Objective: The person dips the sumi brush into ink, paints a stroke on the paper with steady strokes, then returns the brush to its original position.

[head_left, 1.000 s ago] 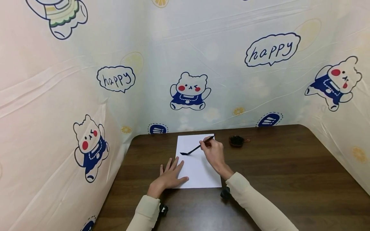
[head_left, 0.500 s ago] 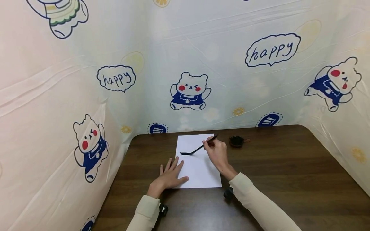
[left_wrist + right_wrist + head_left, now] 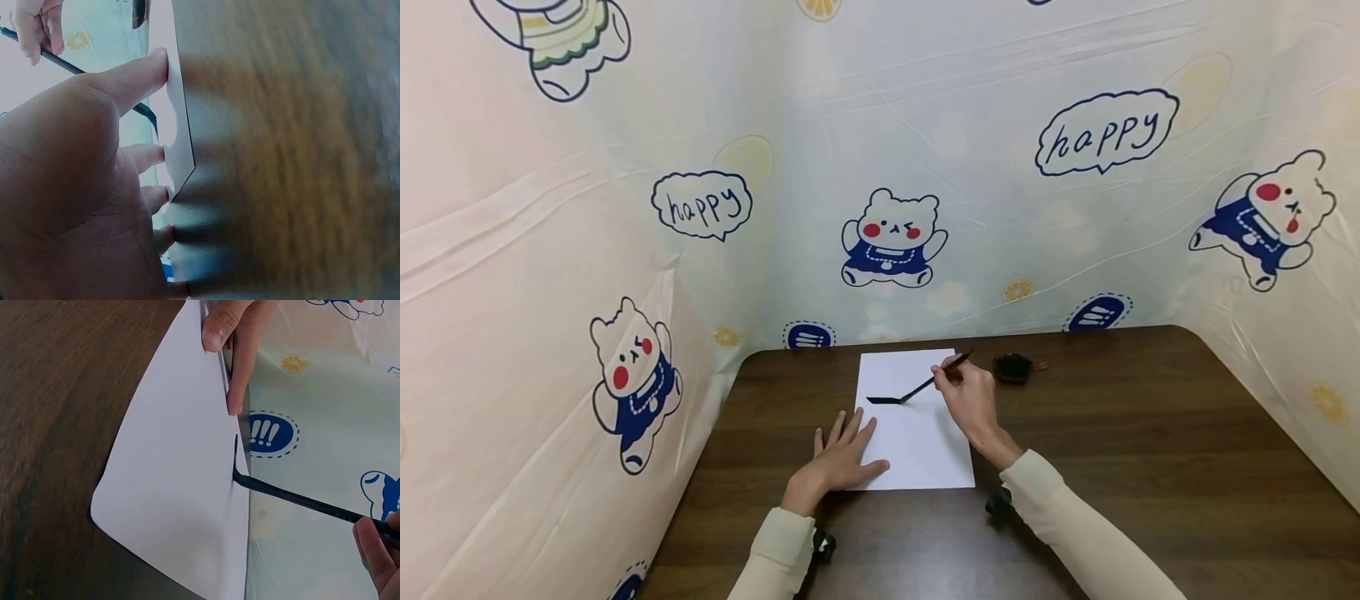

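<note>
On the wooden table lies a white sheet of paper (image 3: 925,454) bearing a short, level black stroke (image 3: 882,401). My right hand (image 3: 976,406) pinches a slim black brush (image 3: 919,389) by its handle. The brush slants down to the left, and its bent tip touches the paper at the stroke's right end. The right wrist view shows that brush (image 3: 300,500) with its tip against the sheet. My left hand (image 3: 838,462) has its fingers spread and rests on the paper's lower left part and the table beside it; its palm (image 3: 69,181) fills much of the left wrist view.
A small dark dish (image 3: 1013,367) with a reddish-brown handle (image 3: 1040,365) stands right of the paper. The brown table (image 3: 1112,433) reaches back to a pale printed curtain (image 3: 985,208) that hangs behind and along both sides.
My right hand has moved to the right with the brush, its tip staying on the paper. The black stroke has grown longer rightward. My left hand has stayed in place.
</note>
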Demonstrator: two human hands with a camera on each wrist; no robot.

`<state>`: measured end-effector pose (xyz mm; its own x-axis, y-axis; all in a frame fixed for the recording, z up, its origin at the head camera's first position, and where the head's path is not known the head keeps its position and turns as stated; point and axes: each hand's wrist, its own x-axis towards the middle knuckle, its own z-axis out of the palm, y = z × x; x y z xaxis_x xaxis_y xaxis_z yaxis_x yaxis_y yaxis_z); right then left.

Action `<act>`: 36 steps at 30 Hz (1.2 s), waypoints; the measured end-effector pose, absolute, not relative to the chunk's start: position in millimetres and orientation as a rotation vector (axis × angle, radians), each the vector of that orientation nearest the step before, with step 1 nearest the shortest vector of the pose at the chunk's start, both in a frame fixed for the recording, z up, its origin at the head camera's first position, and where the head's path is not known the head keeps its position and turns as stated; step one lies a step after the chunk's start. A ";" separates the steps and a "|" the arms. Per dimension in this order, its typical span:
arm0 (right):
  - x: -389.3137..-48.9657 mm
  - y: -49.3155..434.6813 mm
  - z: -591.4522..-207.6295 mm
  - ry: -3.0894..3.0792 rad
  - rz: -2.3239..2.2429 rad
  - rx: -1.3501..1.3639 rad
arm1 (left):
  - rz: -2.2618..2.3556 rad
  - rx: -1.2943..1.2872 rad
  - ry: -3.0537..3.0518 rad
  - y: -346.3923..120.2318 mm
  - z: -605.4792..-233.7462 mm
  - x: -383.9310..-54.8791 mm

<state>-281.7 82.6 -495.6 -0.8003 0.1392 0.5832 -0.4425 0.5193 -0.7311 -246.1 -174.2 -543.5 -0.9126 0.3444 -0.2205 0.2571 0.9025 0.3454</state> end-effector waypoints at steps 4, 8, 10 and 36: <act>-280.9 84.9 -494.9 -2.167 1.280 0.244 | 0.454 0.444 2.792 -176.0 -550.4 -249.2; -280.4 87.6 -493.8 -2.159 1.271 0.248 | 0.457 0.450 2.794 -176.0 -550.3 -249.4; -280.2 89.3 -493.4 -2.159 1.263 0.255 | 0.464 0.456 2.796 -175.5 -549.4 -248.4; -276.8 110.8 -493.8 -2.139 1.175 0.254 | 0.443 0.474 2.795 -172.8 -528.6 -238.5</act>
